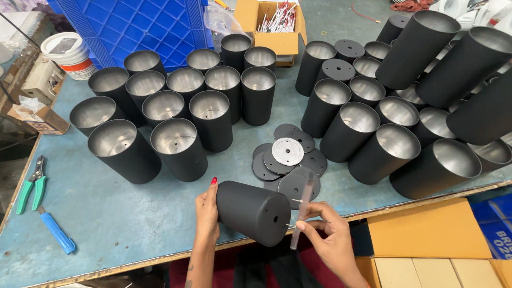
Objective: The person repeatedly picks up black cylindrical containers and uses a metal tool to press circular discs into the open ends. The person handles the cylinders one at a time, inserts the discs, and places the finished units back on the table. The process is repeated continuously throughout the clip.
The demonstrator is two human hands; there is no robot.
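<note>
My left hand [207, 210] grips a black cylinder housing [250, 210] lying on its side over the table's front edge, its closed end with small holes turned toward my right hand. My right hand [325, 232] holds a thin grey rod-like tool [303, 210] upright against that closed end, with a small metal pin or screw at the fingertips. Just behind the cylinder lies a pile of black round discs [290, 165] with one silver disc [287, 151] on top.
Many upright black cylinders with silver insides stand at the left [176, 112] and right [373, 133]. Green-handled pliers [31, 184] and a blue-handled tool [56, 230] lie at far left. A blue crate [133, 26], cardboard boxes [274, 24] and a white tub [66, 50] sit behind.
</note>
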